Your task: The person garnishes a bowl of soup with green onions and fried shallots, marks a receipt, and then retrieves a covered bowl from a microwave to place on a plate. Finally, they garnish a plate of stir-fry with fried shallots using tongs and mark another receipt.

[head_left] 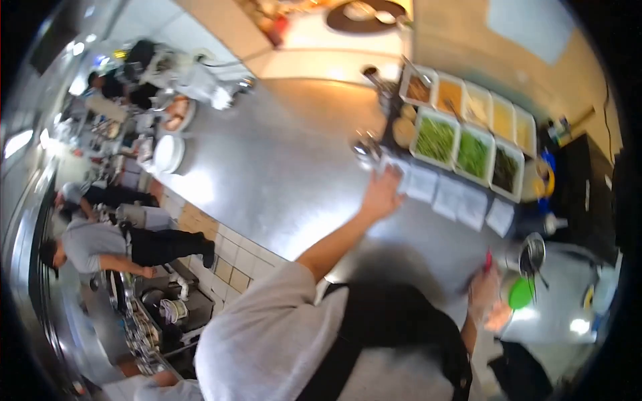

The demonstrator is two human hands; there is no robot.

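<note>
My left hand (383, 192) reaches over the steel counter (281, 147) with its thumb apart from the fingers. Its fingertips are at the nearest of several white folded cloths or papers (421, 184), beside some shiny metal utensils (366, 148). On the right, my right hand (484, 291), in what looks like a clear glove, is closed round a thin pink object (489, 259). A round green item (521, 293) lies just beside that hand, below a metal cup (533, 252).
White tubs of chopped greens (473, 155) and other toppings (476, 107) line the counter's far right. A black box-like unit (585, 194) stands beyond them. White plates (168, 154) are stacked at the left edge. Two people (93, 244) (73, 194) stand at the left.
</note>
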